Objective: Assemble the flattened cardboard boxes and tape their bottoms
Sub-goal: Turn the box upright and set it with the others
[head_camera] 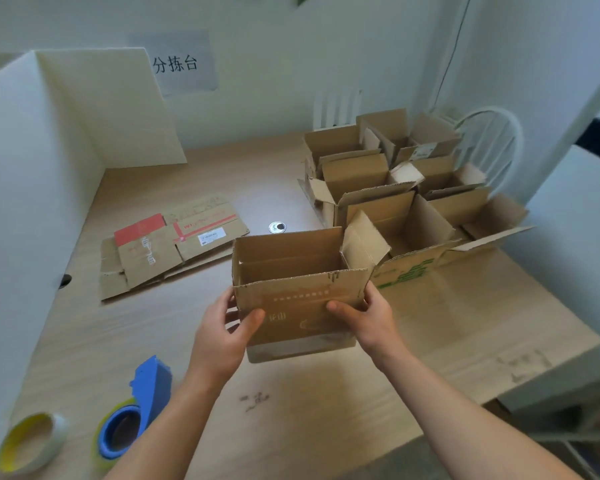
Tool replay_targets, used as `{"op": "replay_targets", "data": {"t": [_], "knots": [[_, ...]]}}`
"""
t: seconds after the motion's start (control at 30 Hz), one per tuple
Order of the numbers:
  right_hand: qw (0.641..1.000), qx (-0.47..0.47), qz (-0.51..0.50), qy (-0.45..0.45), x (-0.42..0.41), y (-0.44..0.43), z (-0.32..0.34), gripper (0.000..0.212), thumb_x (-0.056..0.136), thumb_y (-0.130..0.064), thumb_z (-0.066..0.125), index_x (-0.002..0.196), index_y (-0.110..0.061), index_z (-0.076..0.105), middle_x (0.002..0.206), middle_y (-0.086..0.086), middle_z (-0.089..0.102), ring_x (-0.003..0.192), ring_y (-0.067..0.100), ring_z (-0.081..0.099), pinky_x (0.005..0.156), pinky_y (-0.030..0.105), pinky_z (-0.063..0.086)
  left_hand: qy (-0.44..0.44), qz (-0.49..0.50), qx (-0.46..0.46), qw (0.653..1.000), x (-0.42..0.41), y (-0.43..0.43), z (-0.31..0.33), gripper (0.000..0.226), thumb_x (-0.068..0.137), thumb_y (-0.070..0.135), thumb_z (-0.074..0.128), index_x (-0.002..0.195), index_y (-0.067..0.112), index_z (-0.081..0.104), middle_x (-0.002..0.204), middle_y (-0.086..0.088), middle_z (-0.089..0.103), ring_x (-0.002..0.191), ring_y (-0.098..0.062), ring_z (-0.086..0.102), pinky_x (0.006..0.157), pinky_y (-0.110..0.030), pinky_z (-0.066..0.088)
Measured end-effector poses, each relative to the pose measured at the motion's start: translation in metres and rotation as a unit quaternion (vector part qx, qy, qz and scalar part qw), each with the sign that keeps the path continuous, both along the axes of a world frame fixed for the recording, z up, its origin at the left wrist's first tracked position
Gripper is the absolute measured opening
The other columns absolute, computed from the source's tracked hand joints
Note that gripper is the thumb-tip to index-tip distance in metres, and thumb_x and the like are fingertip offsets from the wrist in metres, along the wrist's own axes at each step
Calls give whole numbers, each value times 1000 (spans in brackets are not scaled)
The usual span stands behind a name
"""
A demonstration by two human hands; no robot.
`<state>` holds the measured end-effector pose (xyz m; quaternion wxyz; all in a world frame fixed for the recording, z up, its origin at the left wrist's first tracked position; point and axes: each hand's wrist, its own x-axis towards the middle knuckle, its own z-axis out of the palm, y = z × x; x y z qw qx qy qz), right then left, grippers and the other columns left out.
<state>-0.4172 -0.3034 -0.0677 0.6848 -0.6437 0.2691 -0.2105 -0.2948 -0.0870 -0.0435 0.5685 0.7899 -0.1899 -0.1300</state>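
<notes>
Far off to the left of both grips stands a white foam board [32,174], folded at a corner, on the wooden worktop [146,327]. Left of the left grip and nearer the person lie a tape roll with a yellow core [32,441] and, just beside it, a blue tape dispenser [136,407] loaded with tape. Beyond the left grip and to its left, a stack of flattened cardboard boxes [167,247] lies flat, the top ones printed in red.

The left grip [222,334] pinches the open-topped cardboard box [298,292], with the thumb pressed on the near face and the fingers curled round the left edge. The box sits upright between the two grips, with its top flaps standing; whether its bottom touches the worktop cannot be told. The right grip [368,320] clasps the box's right corner the same way, thumb on the near face.

Beyond the box a round metal cable cap [277,227] is set in the worktop. Beyond the right grip and to its right, a cluster of assembled open boxes [395,181] stands close together on a flat cardboard sheet [482,306]. Past those is a white chair [496,136].
</notes>
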Motion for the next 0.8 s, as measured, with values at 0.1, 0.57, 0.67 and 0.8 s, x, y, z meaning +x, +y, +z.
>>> {"op": "replay_targets", "data": {"t": [0.1,0.57,0.67,0.8], "knots": [[999,-15,-38,-5,-24,4,10,54,58,-52,88,107,-42,68,107,-13,74,97,5,68,75,21,57,-18,-29,-15,999,-11,-5,10,58,79,55,65,132,35,52,117,18,63,103,-3,62,68,-12,50],[992,-57,-113,-17,-126,-4,49,76,61,-53,85,126,-40,48,110,-21,67,101,-6,62,76,12,52,-66,-137,-23,988,-64,-46,12,51,88,40,70,135,31,52,123,12,57,103,5,56,64,-5,49],[987,-86,-131,-20,-138,-8,51,81,68,-48,86,138,-35,46,113,-23,64,99,-16,57,73,4,47,-65,-148,-28,986,-76,-54,13,62,81,52,65,137,30,50,125,13,56,104,1,57,62,-5,48],[986,-83,-143,-18,-151,-19,48,79,63,-52,88,130,-40,49,108,-27,67,101,-9,62,76,8,50,-48,-152,-41,986,-90,-69,13,67,84,45,68,144,27,45,126,13,57,106,-2,58,65,-5,49]]}}
